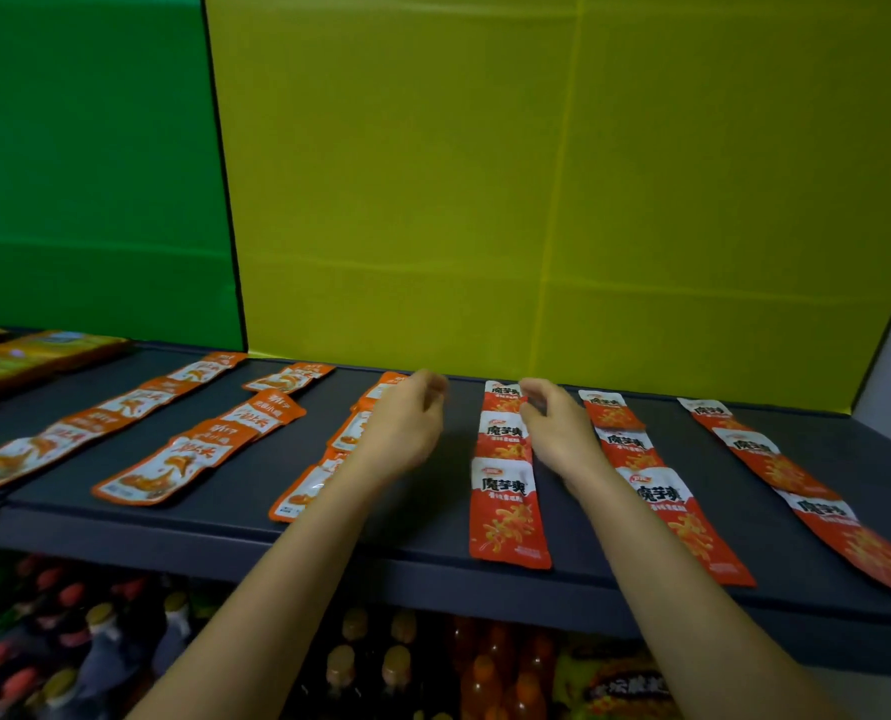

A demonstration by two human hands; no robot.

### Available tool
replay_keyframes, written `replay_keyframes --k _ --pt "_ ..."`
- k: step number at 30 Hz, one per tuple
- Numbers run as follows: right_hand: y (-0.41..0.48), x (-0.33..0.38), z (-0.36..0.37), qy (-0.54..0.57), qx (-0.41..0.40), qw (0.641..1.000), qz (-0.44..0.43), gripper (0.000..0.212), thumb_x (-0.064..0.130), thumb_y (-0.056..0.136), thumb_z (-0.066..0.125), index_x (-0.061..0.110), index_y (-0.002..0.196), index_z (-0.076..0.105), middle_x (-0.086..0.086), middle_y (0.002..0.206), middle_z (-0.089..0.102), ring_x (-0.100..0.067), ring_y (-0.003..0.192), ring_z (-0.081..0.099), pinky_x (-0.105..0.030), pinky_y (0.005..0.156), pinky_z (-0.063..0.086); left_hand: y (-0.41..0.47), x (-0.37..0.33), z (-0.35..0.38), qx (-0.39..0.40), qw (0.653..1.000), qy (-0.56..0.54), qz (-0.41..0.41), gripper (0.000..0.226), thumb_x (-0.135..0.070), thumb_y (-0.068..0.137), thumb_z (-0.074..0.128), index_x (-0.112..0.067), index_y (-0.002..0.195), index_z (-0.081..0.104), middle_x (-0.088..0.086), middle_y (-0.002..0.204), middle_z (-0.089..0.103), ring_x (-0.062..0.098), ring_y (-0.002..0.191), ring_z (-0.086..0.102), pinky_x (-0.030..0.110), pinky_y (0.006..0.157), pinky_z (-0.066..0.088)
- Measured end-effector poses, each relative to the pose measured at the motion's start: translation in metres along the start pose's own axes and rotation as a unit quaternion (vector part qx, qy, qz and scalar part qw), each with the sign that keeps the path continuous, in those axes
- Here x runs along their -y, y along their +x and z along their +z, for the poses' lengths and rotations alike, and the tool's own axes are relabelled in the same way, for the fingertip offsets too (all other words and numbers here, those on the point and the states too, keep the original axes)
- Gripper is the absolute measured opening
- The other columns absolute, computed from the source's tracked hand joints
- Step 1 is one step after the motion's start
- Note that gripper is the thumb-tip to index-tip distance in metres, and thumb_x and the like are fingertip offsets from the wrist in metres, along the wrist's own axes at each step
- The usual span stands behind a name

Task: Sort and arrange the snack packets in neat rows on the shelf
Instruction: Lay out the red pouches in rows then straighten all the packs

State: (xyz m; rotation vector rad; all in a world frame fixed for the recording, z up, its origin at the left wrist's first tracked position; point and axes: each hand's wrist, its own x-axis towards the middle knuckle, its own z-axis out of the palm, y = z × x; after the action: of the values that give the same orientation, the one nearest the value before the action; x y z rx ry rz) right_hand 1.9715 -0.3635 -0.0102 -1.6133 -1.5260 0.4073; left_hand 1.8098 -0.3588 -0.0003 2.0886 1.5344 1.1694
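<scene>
Red packets (508,504) lie in a row just left of the right hand (557,431). Its fingers curl at the far packet, and I cannot tell if they pinch it. The left hand (407,428) hangs relaxed and empty over the orange packets (303,493). A careless brush could skew either row on the shelf (287,459).

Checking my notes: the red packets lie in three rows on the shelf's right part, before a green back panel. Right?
No: the head view shows the back panel behind the red packets is yellow, not green. The rest holds.
</scene>
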Motion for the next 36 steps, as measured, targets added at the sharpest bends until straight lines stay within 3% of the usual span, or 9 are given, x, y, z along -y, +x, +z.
replay_keyframes --k 5,7,10,12,14,17,22,27,36 --pt "-0.018 0.047 0.011 0.006 0.057 0.998 -0.026 0.038 0.009 0.095 0.043 0.008 0.133 0.048 -0.007 0.134 0.054 -0.019 0.123 0.05 -0.023 0.097 0.036 -0.009 0.041 -0.05 -0.013 0.999 -0.026 -0.033 0.026 -0.01 0.093 0.043 -0.005 0.114 0.058 0.014 0.115 0.064 0.032 0.104 0.058 0.035 0.082 0.046" --pt "-0.025 0.067 0.025 0.003 0.091 0.996 -0.021 0.039 0.011 0.095 0.045 0.007 0.134 0.046 -0.007 0.136 0.052 -0.019 0.124 0.05 -0.026 0.1 0.037 -0.015 0.059 -0.062 0.005 0.998 -0.037 -0.057 0.027 -0.014 0.094 0.044 -0.007 0.117 0.056 0.015 0.118 0.062 0.029 0.1 0.058 0.033 0.077 0.045" --pt "-0.04 0.088 0.044 -0.033 0.143 0.989 -0.005 0.041 0.017 0.096 0.046 0.009 0.135 0.043 -0.006 0.139 0.049 -0.02 0.127 0.047 -0.03 0.103 0.036 -0.021 0.08 -0.069 0.074 0.995 0.012 -0.061 0.034 -0.017 0.095 0.045 -0.005 0.127 0.048 0.013 0.129 0.056 0.026 0.116 0.054 0.03 0.093 0.04" --pt "-0.049 0.092 0.056 -0.058 0.157 0.986 0.007 0.041 0.021 0.097 0.045 0.01 0.136 0.041 -0.005 0.141 0.047 -0.02 0.128 0.045 -0.03 0.102 0.036 -0.027 0.09 -0.068 0.103 0.993 0.03 -0.055 0.033 -0.017 0.095 0.043 -0.005 0.125 0.047 0.015 0.127 0.056 0.027 0.115 0.053 0.031 0.092 0.04" --pt "-0.059 0.089 0.069 -0.06 0.155 0.986 0.024 0.042 0.024 0.098 0.042 0.012 0.138 0.038 -0.004 0.143 0.044 -0.02 0.131 0.043 -0.03 0.103 0.035 -0.033 0.099 -0.067 0.099 0.993 0.057 -0.032 0.031 -0.017 0.095 0.041 -0.003 0.123 0.047 0.017 0.126 0.055 0.029 0.113 0.052 0.034 0.091 0.039" --pt "-0.072 0.079 0.084 -0.052 0.125 0.99 0.041 0.048 0.028 0.098 0.04 0.016 0.143 0.031 -0.003 0.147 0.039 -0.019 0.136 0.036 -0.033 0.109 0.032 -0.04 0.107 -0.07 0.088 0.995 0.045 -0.013 0.039 -0.018 0.097 0.037 -0.007 0.134 0.041 0.014 0.135 0.049 0.027 0.123 0.046 0.034 0.099 0.036" --pt "-0.08 0.076 0.085 -0.021 0.091 0.995 0.026 0.046 0.024 0.097 0.043 0.028 0.142 0.035 0.004 0.14 0.05 -0.015 0.133 0.039 -0.04 0.108 0.036 -0.043 0.107 -0.08 0.129 0.991 0.03 0.019 0.044 -0.022 0.098 0.036 -0.014 0.141 0.034 0.006 0.146 0.04 0.019 0.133 0.037 0.028 0.105 0.03" --pt "-0.082 0.079 0.085 -0.052 0.09 0.994 0.019 0.045 0.022 0.096 0.047 0.028 0.14 0.039 0.008 0.139 0.051 -0.012 0.128 0.045 -0.032 0.104 0.04 -0.047 0.103 -0.079 0.154 0.986 0.052 0.047 0.047 -0.024 0.1 0.029 -0.02 0.146 0.024 0.002 0.155 0.023 0.014 0.144 0.018 0.027 0.112 0.021" --pt "-0.079 0.076 0.087 -0.117 0.101 0.988 -0.004 0.045 0.026 0.097 0.046 0.025 0.141 0.039 0.005 0.147 0.04 -0.013 0.135 0.035 -0.03 0.11 0.032 -0.049 0.103 -0.078 0.167 0.982 0.068 0.058 0.044 -0.026 0.1 0.028 -0.021 0.143 0.029 0.001 0.154 0.027 0.014 0.143 0.02 0.026 0.113 0.021"
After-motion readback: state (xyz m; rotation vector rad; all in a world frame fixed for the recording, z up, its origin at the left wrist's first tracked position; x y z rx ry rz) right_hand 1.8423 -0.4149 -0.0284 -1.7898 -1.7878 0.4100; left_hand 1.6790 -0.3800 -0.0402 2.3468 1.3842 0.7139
